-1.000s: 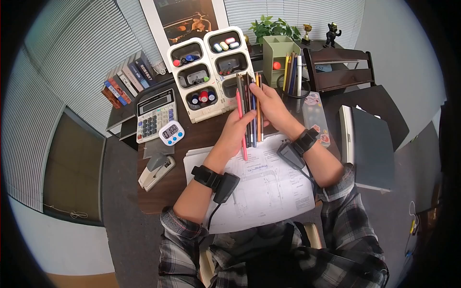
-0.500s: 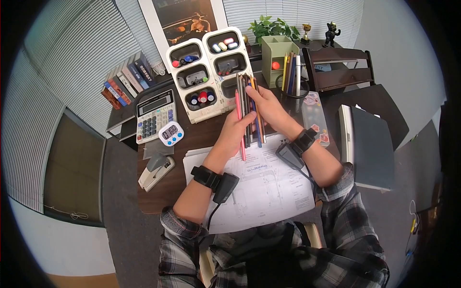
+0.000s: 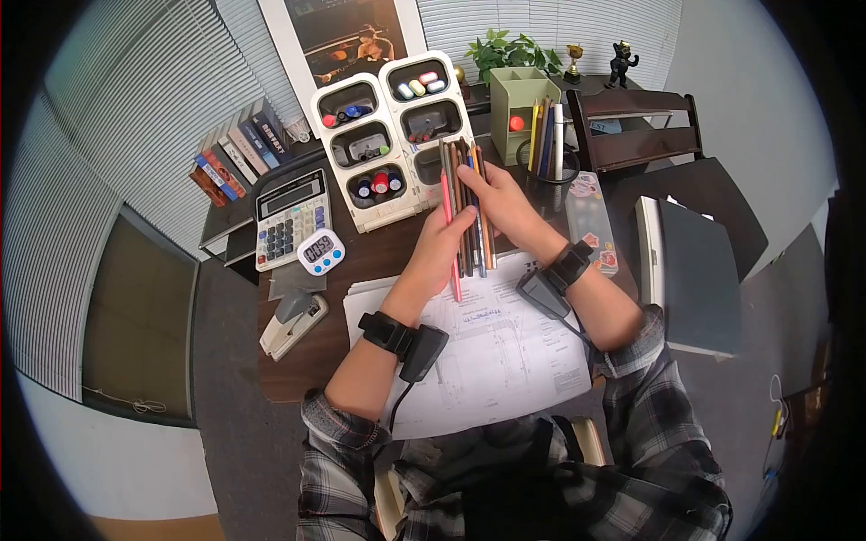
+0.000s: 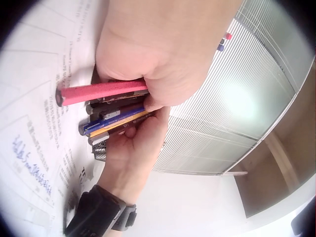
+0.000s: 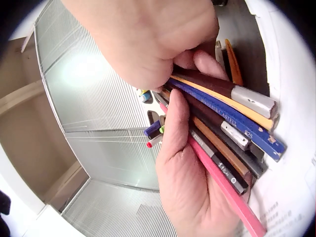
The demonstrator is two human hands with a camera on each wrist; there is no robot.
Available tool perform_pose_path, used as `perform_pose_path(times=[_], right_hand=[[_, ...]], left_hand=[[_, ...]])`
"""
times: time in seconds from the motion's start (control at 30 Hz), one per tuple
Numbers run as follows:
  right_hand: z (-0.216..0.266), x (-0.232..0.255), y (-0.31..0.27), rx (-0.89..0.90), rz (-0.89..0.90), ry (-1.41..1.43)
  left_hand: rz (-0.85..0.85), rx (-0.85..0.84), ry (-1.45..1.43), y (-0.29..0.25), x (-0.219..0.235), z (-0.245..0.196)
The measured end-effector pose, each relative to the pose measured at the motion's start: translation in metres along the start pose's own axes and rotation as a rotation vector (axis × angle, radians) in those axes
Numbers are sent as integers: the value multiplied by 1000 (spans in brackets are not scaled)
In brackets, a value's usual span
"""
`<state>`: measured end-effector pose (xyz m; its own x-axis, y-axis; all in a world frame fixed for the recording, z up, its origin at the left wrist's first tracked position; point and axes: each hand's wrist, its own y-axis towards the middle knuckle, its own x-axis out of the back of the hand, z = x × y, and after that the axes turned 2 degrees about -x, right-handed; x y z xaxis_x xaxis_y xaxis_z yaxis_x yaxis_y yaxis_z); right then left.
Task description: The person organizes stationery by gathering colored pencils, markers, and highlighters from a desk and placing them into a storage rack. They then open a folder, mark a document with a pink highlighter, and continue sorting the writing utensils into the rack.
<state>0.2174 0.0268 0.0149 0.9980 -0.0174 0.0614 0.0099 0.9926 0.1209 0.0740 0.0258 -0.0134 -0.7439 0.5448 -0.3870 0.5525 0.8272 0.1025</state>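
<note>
A bundle of several pencils [image 3: 475, 245] stands roughly upright between both hands, above the printed sheets. My left hand [image 3: 440, 245] grips the bundle from the left, with its thumb across the front. A pink pencil [image 5: 224, 185] is at that side and reaches lower than the others. From the right, my right hand [image 3: 510, 207] holds the same bundle, its thumb near the upper part. A blue pencil [image 5: 237, 123], a yellow one [image 5: 252, 114] and dark ones with silver ends show in the right wrist view. The right hand's fingers are partly hidden behind the bundle.
Behind the hands stands a white organizer [image 3: 392, 135] with markers in its compartments. A black mesh pen cup [image 3: 564, 171] and green holder [image 3: 507, 95] are to its right. Calculator [image 3: 287, 225], timer [image 3: 321, 252] and stapler [image 3: 294, 327] lie left. Papers [image 3: 478, 370] lie below the hands.
The pencils have shifted within the hands, and a brown one now shows among the dark ones. Both hands moved very slightly left. The timer went from 01:00 to 00:59.
</note>
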Motion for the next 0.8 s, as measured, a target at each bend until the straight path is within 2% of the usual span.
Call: perform_pose_path(times=[0.17,0.5,0.8], right_hand=[[-1,-2,0,12,-67,-18],[-1,-2,1,36,-86,26],[-8,-1,3,56,41,104]], left_hand=[[-39,35,-50,-1,-1,-3],[-29,18,-49,-2,-4,-5],[-32,16,4,-1,-2,-4]])
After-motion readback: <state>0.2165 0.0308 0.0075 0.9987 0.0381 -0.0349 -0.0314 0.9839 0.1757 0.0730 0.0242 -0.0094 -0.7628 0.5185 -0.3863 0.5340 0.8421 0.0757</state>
